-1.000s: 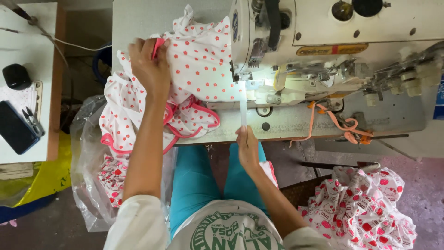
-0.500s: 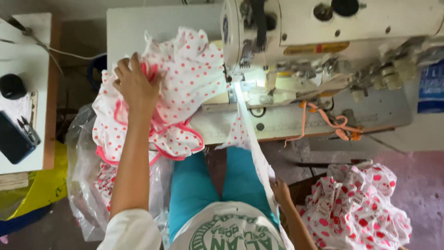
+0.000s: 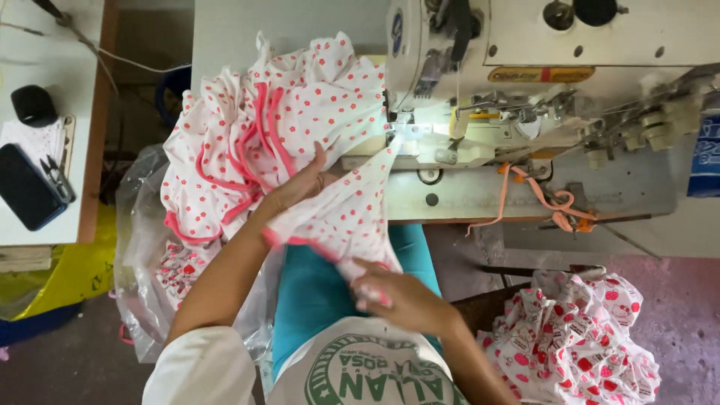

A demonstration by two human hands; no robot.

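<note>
Below the sewing machine (image 3: 525, 82), the right hand (image 3: 397, 296) pinches the lower end of a white, red-dotted fabric piece (image 3: 349, 217) above the lap, fingers closed on it. The left hand (image 3: 300, 187) lies open-fingered against the same cloth, which stretches up to the needle area. Bunched dotted garments (image 3: 262, 127) heap on the desk (image 3: 225, 37) just left; more printed cloth (image 3: 577, 337) sits lower right.

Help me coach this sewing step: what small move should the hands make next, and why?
Probably pull the spotted fabric piece taut. It runs from the lit needle area of the sewing machine to the right hand, which grips its near end, while the left hand rests on its side and folds remain.
</note>
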